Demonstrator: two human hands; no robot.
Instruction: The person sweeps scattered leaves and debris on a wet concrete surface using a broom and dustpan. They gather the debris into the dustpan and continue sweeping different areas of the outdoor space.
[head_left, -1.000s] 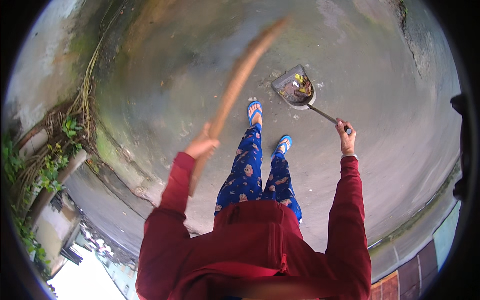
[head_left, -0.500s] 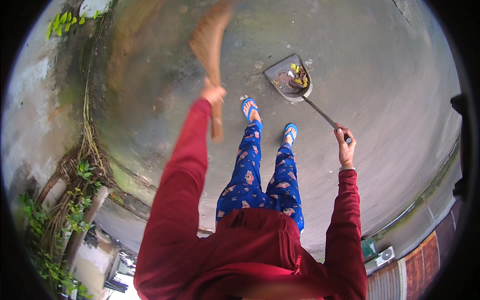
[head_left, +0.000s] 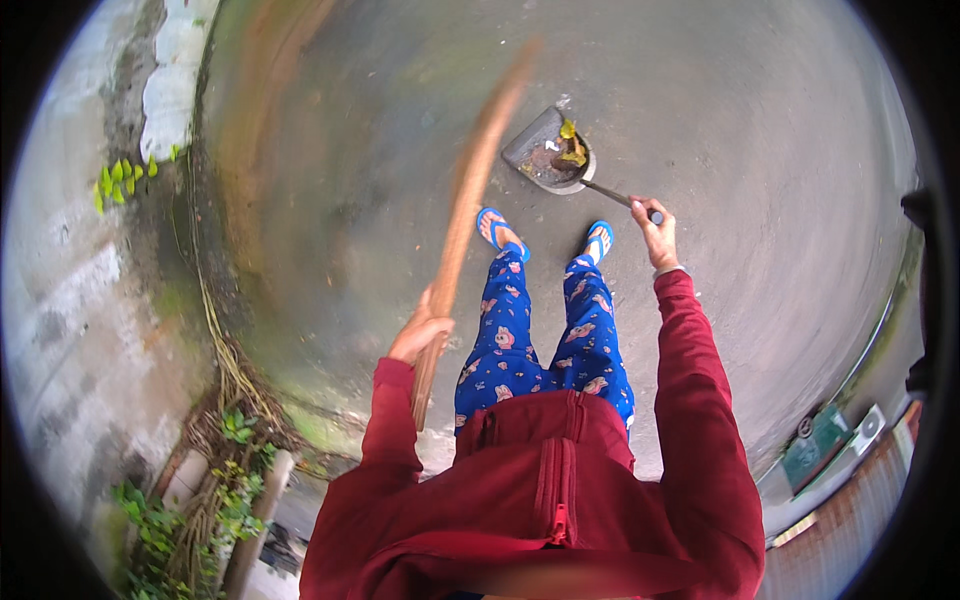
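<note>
My left hand is wrapped round the lower part of a brown broom, which slants up and to the right. The broom's far end is smeared by motion, short of the dustpan. In my right hand is the handle of a long-handled dustpan, its grey pan resting on the ground ahead of my feet. Yellow and brown leaves, dirt and a small white scrap lie in the pan, mostly toward its handle side.
My feet in blue flip-flops stand on grey concrete just short of the dustpan. Along the left runs a weathered wall with roots and green plants at its base. A green panel and corrugated sheets are at the lower right.
My left hand has drawn back toward my body, and the broom now tilts to the right. The dustpan appears slightly further left in view, with my right hand still on its handle.
</note>
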